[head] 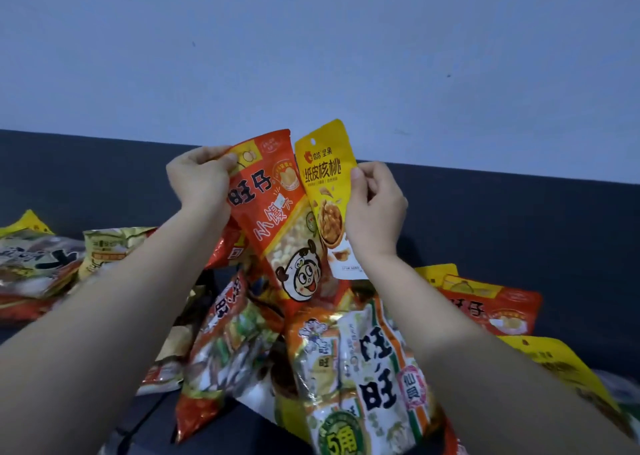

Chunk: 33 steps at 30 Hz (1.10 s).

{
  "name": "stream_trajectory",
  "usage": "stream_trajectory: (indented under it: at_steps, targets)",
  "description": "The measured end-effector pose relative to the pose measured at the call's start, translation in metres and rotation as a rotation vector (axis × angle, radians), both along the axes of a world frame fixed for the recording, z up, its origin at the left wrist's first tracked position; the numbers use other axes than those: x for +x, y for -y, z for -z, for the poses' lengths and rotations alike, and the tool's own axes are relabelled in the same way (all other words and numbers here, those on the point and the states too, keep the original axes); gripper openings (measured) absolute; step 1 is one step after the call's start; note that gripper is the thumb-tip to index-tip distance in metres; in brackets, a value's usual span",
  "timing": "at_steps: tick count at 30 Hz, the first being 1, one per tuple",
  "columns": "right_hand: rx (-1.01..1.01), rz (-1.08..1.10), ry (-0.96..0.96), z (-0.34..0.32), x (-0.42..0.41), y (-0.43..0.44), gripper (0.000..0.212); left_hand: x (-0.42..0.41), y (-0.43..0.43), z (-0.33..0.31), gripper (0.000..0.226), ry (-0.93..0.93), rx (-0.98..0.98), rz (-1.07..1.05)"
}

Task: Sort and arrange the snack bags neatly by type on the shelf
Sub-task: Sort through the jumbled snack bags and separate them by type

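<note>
Left hand (201, 181) was pinching the top corner of the red bun-snack bag (277, 219), thumb on the front. Right hand (377, 212) pinched the side edge of the small yellow walnut bag (325, 184). Both bags were up between the hands, edges overlapping. The other bags (363, 368) lay below the wrists on the dark shelf (519, 229). They looked light, crinkly and slick, so I'd grab the sealed edges; squeezing the middle probably crushes stuff.
</note>
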State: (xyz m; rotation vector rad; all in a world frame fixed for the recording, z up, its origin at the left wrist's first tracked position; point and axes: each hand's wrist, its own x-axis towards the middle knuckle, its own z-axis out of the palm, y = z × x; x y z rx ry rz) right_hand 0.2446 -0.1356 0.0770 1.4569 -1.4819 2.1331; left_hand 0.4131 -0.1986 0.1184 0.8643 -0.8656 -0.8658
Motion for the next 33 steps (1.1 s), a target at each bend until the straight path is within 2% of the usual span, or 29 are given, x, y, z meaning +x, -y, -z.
stream_trajectory:
  at_steps: [5,9,12,18,21,24,26,28,31,33]
  targets:
    - [0.088,-0.010,-0.247,0.019,0.034,0.033,0.017,0.036,0.041,0.020,0.007,-0.079,0.118,0.004]
    - [0.397,0.028,-0.491,0.045,0.038,0.054,0.020,0.053,0.068,0.046,0.003,-0.089,0.211,0.055]
    - [0.570,0.018,-0.634,0.059,0.045,0.062,0.023,0.064,0.088,0.063,0.006,0.017,0.235,0.080]
    - [0.692,0.050,-0.852,0.070,0.058,0.077,0.028,0.082,0.117,0.098,0.016,0.306,0.348,0.032]
    - [0.520,0.116,-0.809,0.072,0.061,0.084,0.027,0.089,0.120,0.098,0.015,0.622,0.356,-0.195]
    - [0.276,0.144,-0.666,0.066,0.067,0.093,0.026,0.087,0.113,0.090,0.013,0.859,0.192,-0.339]
    - [0.168,0.118,-0.627,0.063,0.069,0.099,0.028,0.084,0.113,0.087,0.011,0.818,0.100,-0.281]
    - [0.056,0.101,-0.651,0.061,0.070,0.103,0.030,0.087,0.118,0.087,0.009,0.748,0.088,-0.256]
    - [-0.084,0.073,-0.728,0.061,0.077,0.106,0.029,0.098,0.130,0.088,0.009,0.611,0.190,-0.260]
    - [-0.066,0.074,-0.811,0.062,0.083,0.108,0.031,0.108,0.139,0.089,0.008,0.521,0.267,-0.268]
